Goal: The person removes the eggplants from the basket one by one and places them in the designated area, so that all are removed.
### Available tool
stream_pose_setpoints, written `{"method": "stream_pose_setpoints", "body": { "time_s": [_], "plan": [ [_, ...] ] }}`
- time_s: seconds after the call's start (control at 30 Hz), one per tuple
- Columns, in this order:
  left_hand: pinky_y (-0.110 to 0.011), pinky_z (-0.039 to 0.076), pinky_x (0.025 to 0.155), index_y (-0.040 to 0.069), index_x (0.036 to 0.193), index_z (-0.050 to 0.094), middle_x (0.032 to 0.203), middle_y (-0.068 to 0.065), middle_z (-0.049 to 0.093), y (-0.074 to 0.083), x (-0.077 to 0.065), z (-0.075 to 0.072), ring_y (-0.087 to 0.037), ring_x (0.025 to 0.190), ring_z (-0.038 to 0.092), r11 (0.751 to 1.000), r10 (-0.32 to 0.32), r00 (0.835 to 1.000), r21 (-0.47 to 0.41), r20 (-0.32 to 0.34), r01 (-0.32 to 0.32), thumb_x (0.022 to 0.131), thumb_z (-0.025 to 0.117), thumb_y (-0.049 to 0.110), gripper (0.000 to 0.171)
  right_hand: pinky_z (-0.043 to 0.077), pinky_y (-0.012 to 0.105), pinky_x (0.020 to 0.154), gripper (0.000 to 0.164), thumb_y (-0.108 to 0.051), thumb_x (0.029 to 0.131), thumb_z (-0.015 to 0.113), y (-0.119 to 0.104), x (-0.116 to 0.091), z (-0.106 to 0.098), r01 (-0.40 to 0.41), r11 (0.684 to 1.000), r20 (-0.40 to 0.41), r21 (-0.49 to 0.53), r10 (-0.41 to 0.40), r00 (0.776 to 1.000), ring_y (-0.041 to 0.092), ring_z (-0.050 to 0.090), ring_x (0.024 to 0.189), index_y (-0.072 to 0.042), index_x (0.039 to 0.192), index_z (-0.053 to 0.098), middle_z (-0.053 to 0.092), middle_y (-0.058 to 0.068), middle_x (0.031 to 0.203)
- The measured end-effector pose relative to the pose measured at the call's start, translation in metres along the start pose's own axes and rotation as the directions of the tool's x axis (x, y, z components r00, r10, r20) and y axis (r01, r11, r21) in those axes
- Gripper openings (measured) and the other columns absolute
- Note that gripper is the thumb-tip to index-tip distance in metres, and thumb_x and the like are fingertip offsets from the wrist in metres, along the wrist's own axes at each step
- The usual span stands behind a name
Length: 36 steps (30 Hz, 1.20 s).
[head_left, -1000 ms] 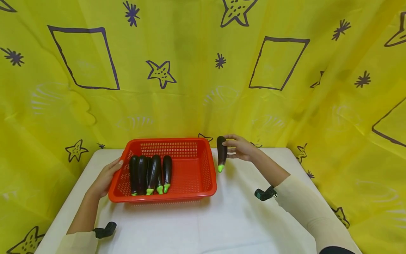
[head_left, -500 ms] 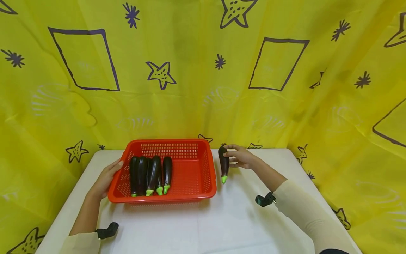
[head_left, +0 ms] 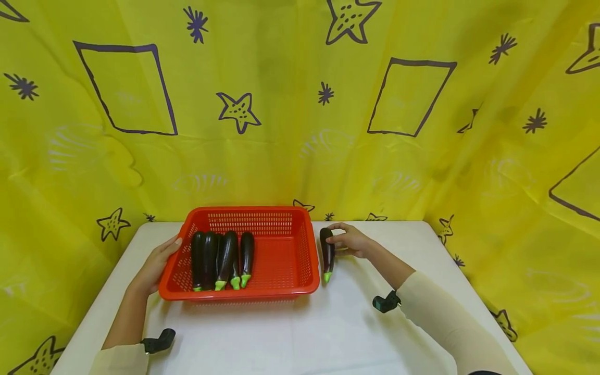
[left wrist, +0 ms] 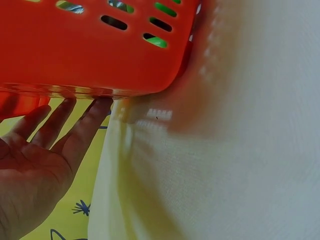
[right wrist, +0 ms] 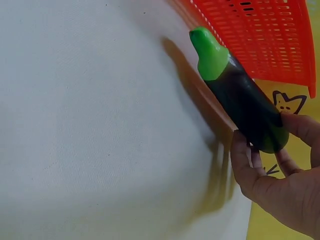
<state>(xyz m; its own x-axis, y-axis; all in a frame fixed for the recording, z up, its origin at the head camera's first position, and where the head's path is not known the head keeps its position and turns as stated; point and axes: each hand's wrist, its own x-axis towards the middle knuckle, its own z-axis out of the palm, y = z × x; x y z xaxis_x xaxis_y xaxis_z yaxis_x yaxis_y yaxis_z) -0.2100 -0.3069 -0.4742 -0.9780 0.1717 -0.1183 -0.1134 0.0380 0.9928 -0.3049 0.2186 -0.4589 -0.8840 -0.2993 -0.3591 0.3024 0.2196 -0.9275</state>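
Observation:
A red plastic basket (head_left: 276,255) with slotted walls holds several dark eggplants (head_left: 228,255) with green stems, lying side by side in its left half. My left hand (head_left: 154,263) grips the basket's left rim, thumb on top; in the left wrist view its fingers (left wrist: 82,130) reach up against the outside of the red wall. Just off the basket's right side, my right hand (head_left: 351,241) holds one more eggplant (head_left: 327,255) by its rounded end between thumb and fingers. Its green stem points toward the near side, close over the white surface in the right wrist view.
Under everything is a table with a white cover (head_left: 337,333). Yellow curtain (head_left: 281,161) printed with stars and squares hangs behind and along both sides. Each wrist wears a small black camera (head_left: 159,341).
My right hand has brought its eggplant down and toward the near side, beside the basket's right wall. My left hand and the basket have stayed in place.

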Motion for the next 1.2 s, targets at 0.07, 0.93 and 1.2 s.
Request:
{"method": "stream_pose_setpoints", "body": {
  "time_s": [0.07,0.93,1.2],
  "plan": [
    [-0.045,0.061,0.089,0.004,0.168,0.008,0.144,-0.010,0.054,0.0008,0.0001,0.0000,-0.009,0.106,0.068,1.000,-0.001,1.000,-0.004,0.002,0.001,0.115,0.036,0.042,0.071,0.056,0.049,0.099,0.053,-0.001,0.101,0.065,0.0010,0.0002,0.0001,0.001,1.000,-0.004,-0.011,-0.001,1.000,0.020,0.069,0.091,0.001,0.149,0.042,0.067,0.021,0.121],
    [-0.045,0.061,0.089,0.003,0.168,0.010,0.136,0.000,0.059,0.0024,-0.0044,0.0018,-0.008,0.105,0.069,1.000,0.005,1.000,0.000,-0.011,-0.005,0.115,0.037,0.046,0.074,0.060,0.036,0.086,0.057,-0.002,0.099,0.069,0.0059,-0.0013,-0.0011,-0.039,0.991,-0.084,-0.130,0.028,0.996,0.021,0.064,0.088,0.008,0.149,0.044,0.056,0.030,0.131],
    [-0.046,0.061,0.089,0.004,0.168,0.010,0.136,0.000,0.060,0.0011,-0.0034,0.0006,-0.009,0.107,0.069,1.000,0.024,1.000,0.003,0.003,-0.024,0.115,0.036,0.046,0.072,0.057,0.031,0.077,0.061,-0.005,0.100,0.070,0.0042,-0.0008,-0.0011,-0.046,0.988,-0.083,-0.149,0.034,0.996,0.022,0.057,0.083,0.006,0.153,0.042,0.062,0.014,0.111]
  ]
}}
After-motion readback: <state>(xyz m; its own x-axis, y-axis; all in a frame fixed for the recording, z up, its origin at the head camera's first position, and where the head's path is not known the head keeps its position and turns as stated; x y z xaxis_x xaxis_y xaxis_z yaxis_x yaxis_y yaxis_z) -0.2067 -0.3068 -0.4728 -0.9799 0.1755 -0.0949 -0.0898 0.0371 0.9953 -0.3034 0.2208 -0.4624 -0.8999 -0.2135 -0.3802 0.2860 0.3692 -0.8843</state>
